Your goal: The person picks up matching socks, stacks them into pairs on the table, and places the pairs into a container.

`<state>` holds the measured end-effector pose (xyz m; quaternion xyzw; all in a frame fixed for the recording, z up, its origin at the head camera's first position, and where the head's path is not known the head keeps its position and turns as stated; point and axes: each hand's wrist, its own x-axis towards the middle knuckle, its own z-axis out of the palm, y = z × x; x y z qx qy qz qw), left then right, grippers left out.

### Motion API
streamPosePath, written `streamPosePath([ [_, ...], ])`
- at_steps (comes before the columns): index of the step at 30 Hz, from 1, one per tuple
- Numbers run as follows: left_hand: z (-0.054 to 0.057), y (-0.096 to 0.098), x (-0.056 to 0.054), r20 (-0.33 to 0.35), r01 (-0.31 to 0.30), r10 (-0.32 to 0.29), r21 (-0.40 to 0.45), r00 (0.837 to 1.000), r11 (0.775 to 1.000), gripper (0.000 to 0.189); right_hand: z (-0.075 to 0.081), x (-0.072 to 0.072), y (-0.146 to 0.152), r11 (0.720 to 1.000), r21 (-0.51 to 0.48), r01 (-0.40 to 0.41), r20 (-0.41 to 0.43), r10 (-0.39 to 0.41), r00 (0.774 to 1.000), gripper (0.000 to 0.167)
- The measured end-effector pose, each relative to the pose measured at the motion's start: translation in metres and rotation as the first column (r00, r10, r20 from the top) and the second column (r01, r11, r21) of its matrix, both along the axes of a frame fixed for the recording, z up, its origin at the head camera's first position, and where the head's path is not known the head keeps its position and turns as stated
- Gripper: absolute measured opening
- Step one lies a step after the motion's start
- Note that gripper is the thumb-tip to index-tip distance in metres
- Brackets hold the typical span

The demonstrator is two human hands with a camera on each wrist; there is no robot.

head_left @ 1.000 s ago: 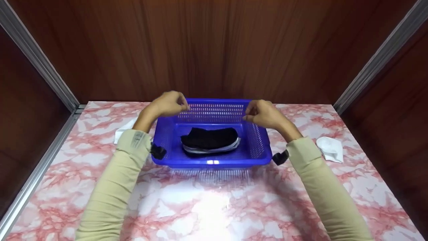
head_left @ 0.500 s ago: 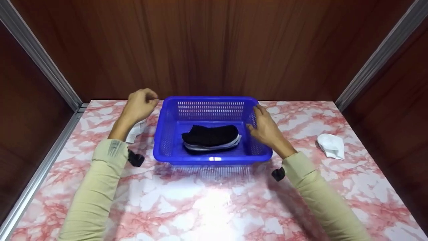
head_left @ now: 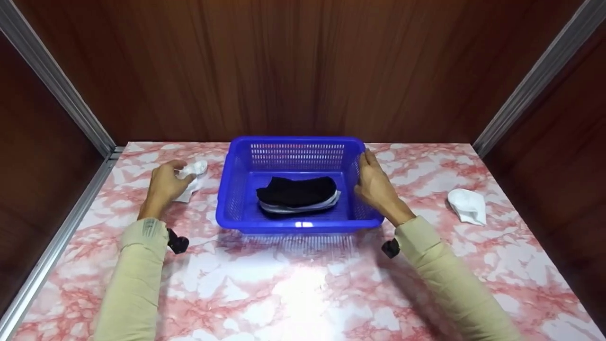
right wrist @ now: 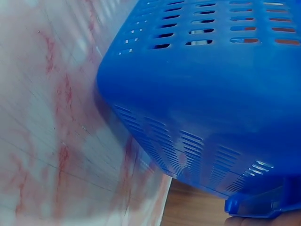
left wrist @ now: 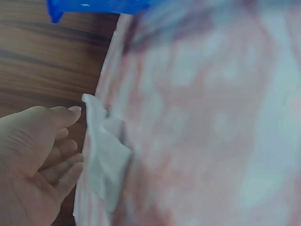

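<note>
A white sock (head_left: 189, 183) lies crumpled on the marbled table at the left. My left hand (head_left: 166, 182) reaches over it from the left, thumb and fingers spread apart. In the left wrist view, the fingertips (left wrist: 74, 162) are beside the sock with nothing held between them. My right hand (head_left: 376, 185) grips the right rim of the blue plastic basket (head_left: 303, 225). In the right wrist view, its fingers (right wrist: 277, 221) show only slightly, right at the basket's rim. Inside the basket lies a small stack with a black sock (head_left: 297, 192) on top and whitish fabric beneath.
Another white sock (head_left: 467, 206) lies at the right of the table (head_left: 284, 284). A dark wooden panel (head_left: 303, 71) rises behind the table, and similar panels with metal frame strips stand at both sides.
My left hand has moved from the basket's left rim out and down to the white sock at the left. My right hand has come down onto the basket's right rim.
</note>
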<state>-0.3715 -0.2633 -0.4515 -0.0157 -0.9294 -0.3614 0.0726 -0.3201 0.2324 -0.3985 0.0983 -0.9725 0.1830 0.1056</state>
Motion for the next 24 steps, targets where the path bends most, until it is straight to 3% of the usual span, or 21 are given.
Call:
streamPosePath([
  [6,-0.021,-0.005,0.002,-0.017,0.003,-0.003,-0.022,1.000,1.000,0.058,0.000,0.000,-0.001,1.000,-0.009,0.003,-0.005,-0.003,1.000,0.084],
  [10,-0.030,-0.007,0.004,0.009,0.000,0.000,-0.043,1.000,0.999,0.061,-0.001,0.001,-0.001,1.000,-0.015,0.000,-0.011,0.000,1.000,0.084],
  [14,-0.030,-0.006,0.005,0.034,-0.001,0.003,-0.061,0.999,0.998,0.060,0.000,0.001,0.000,1.000,-0.018,0.002,-0.013,-0.002,1.000,0.084],
  [24,-0.026,-0.004,0.012,-0.019,0.020,-0.023,-0.116,1.000,0.993,0.032,-0.002,0.002,-0.001,1.000,0.017,-0.002,-0.060,0.003,0.998,0.080],
])
